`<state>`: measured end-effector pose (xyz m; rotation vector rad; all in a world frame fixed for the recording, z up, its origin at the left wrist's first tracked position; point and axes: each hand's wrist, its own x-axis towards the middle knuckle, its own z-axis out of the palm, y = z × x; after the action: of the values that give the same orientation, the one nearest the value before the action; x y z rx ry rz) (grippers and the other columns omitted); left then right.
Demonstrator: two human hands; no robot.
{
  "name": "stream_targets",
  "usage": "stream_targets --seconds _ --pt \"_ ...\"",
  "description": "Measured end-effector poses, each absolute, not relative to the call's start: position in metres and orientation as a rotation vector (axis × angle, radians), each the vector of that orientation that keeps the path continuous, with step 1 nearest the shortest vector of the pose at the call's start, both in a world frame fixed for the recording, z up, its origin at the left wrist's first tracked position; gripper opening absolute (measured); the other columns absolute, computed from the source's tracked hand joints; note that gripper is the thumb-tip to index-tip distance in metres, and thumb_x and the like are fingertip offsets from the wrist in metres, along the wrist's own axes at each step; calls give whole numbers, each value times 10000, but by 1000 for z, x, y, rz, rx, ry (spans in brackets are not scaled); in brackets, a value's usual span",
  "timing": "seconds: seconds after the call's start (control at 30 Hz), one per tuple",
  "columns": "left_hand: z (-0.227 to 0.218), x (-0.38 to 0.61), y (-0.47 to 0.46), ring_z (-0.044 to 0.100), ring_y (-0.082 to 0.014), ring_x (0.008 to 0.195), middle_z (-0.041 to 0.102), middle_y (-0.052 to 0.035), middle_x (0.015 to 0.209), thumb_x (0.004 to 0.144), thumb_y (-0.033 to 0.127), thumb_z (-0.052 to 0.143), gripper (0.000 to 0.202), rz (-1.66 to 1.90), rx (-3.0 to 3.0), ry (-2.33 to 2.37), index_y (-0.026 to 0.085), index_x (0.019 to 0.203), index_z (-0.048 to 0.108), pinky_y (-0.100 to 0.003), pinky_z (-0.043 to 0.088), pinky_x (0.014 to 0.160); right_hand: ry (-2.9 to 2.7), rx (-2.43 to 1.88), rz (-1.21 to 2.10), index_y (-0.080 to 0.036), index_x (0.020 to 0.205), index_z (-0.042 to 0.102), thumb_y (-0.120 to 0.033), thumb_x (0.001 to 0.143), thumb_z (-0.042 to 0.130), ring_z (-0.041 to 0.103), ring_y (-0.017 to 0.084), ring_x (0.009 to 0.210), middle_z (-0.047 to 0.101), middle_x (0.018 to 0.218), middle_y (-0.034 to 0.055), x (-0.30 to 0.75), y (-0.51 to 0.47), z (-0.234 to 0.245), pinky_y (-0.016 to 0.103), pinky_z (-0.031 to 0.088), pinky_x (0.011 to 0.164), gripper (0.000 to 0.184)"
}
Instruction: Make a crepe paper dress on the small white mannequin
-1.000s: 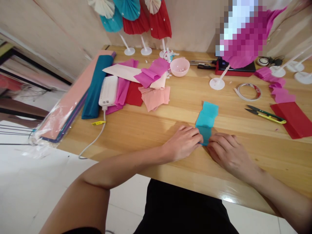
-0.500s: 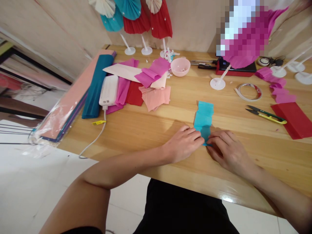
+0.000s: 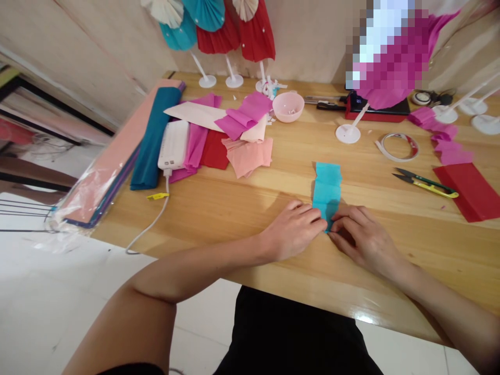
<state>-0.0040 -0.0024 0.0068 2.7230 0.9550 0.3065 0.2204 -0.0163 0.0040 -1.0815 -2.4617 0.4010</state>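
- The turquoise crepe paper strip (image 3: 327,190) lies lengthwise on the wooden table (image 3: 234,219), between the two hands, with its lower end at the hands. It now sits straighter and less skewed than a second ago, and more of its lower part shows.
- The left hand (image 3: 295,229) rests just beside the strip, on its left, with the fingertips touching the lower end. The fingers are curled and the hand is not spread flat.
- The right hand (image 3: 365,242) has shifted in over the same end. Its bent fingers (image 3: 347,221) touch the paper from the right. The two hands nearly meet there, and both are in contact with the strip, but I cannot tell whether either one is actually pinching it.
- Well beyond the strip, to the left, lie a white power bank (image 3: 174,145), a folded teal crepe paper roll (image 3: 150,138) and loose salmon crepe paper (image 3: 248,156).
- Beyond the strip stands a pink plastic bowl (image 3: 288,107).
- To the strip's right are a roll of tape (image 3: 396,147), yellow-handled thread snips (image 3: 427,186) and a red crepe paper sheet (image 3: 469,191).
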Motion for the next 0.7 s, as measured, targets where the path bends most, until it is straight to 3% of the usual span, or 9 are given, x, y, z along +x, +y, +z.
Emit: stream_targets --seconds 0.2,0.7 --pt "11 -7 0 529 -175 989 601 -30 1004 990 323 429 250 346 2471 1021 212 960 651 -341 344 864 -2457 -1092 439 -193 910 609 -240 882 612 569 243 969 620 1061 102 224 -15 5 412 496 844 54" --pt "10 -6 0 499 -174 951 578 -27 967 1002 275 382 269 324 2571 1021 209 931 633 -333 337 849 -2466 -1056 370 -179 1028 604 -247 879 634 561 257 1016 594 1094 119 218 -19 5 425 498 868 167"
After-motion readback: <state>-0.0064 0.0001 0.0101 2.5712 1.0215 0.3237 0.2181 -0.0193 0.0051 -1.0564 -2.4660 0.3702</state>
